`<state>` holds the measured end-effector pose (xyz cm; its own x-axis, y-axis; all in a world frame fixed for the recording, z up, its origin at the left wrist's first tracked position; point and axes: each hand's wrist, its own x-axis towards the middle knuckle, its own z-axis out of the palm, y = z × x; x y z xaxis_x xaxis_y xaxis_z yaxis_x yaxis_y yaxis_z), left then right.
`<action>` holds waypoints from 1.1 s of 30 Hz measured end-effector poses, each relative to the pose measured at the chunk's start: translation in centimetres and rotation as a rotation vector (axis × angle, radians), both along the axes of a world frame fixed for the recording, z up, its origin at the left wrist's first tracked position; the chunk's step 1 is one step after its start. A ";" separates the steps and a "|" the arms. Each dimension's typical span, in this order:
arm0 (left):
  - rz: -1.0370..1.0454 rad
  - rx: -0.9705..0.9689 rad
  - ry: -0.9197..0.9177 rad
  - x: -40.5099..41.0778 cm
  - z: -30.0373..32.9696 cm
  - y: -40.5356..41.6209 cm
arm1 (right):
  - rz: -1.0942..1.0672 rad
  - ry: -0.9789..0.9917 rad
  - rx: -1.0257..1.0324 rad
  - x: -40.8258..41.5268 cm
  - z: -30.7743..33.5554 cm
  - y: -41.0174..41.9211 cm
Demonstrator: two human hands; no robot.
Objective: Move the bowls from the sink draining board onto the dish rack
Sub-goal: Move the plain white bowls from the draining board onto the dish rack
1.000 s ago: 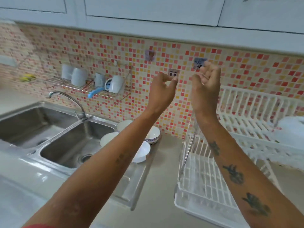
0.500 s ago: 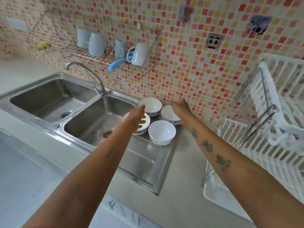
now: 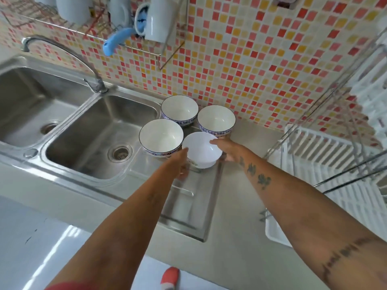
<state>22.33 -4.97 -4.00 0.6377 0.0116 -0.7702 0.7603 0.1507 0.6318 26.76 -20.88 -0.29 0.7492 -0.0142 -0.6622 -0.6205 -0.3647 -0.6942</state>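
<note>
Head view, hands flanking upright plain bowl

Mosaic wall of small red, orange, yellow and cream tiles behind the double steel sink. Curved faucet at the sink's back edge, between the two basins. Wire wall shelf above the faucet, holding white mugs and a blue handle. Pale grey table right of the sink. Soft, even light.
</note>
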 end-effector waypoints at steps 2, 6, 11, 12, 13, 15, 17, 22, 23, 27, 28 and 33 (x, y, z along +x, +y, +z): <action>-0.024 -0.017 0.009 0.7 -0.3 -0.7 | -0.005 0.013 -0.044 0.4 -0.6 -0.1; -0.040 -0.065 -0.017 1.1 -1.0 -1.5 | -0.012 0.088 -0.039 0.4 -1.8 -0.7; 0.054 -0.075 -0.040 1.7 -2.1 -2.0 | -0.030 0.053 -0.024 0.5 -3.0 -0.8; 0.059 -0.080 -0.039 1.9 -2.1 -2.1 | -0.031 0.049 -0.031 0.5 -3.0 -0.7; 0.063 -0.086 -0.029 2.0 -2.1 -2.1 | -0.034 0.045 -0.038 0.5 -3.1 -0.6; 0.066 -0.107 0.000 2.2 -2.1 -2.1 | -0.043 0.036 -0.042 0.4 -3.0 -0.4; 0.064 -0.109 0.002 2.2 -2.1 -2.1 | -0.041 0.025 -0.031 0.3 -2.9 -0.4; 0.025 -0.116 -0.036 1.5 -1.8 -1.9 | -0.014 0.002 -0.011 -0.9 -2.3 -1.1; 0.007 -0.126 -0.042 1.2 -1.7 -1.9 | -0.013 -0.004 -0.013 -1.3 -2.1 -1.3; -0.050 -0.206 -0.128 0.0 0.2 -2.5 | -0.058 -0.088 -0.004 -2.3 -0.7 -2.2; -0.068 -0.218 -0.165 -0.2 1.1 -2.7 | -0.071 -0.132 -0.007 -2.4 -0.1 -2.3; -0.073 -0.243 -0.284 0.3 6.5 -2.5 | -0.132 -0.369 -0.027 -3.3 4.9 -2.5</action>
<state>22.66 -7.49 2.53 0.8186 -0.2028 -0.5374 0.5744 0.2743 0.7713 23.51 -23.36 4.60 0.9275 -0.1400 -0.3465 -0.3736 -0.3194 -0.8709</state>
